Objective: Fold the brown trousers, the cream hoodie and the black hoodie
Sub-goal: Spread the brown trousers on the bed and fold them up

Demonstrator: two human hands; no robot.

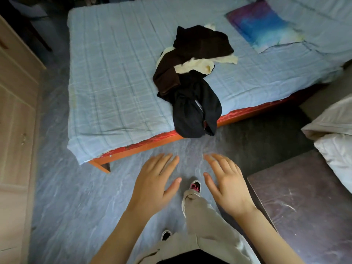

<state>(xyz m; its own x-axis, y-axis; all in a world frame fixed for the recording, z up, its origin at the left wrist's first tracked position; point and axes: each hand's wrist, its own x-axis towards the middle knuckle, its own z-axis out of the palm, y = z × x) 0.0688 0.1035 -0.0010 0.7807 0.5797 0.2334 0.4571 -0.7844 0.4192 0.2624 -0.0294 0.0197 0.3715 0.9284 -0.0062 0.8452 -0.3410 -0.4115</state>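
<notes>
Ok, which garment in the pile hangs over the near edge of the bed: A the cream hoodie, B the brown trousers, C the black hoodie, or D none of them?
C: the black hoodie droops past the red bed frame, while the brown trousers and cream hoodie lie farther up on the blue sheet.

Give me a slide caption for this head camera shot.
Both open hands hover before the bed, clothes pile unfolded.

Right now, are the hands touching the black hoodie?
Apart. Head view shows both hands, left and right, open over the floor, short of the black hoodie.
</notes>
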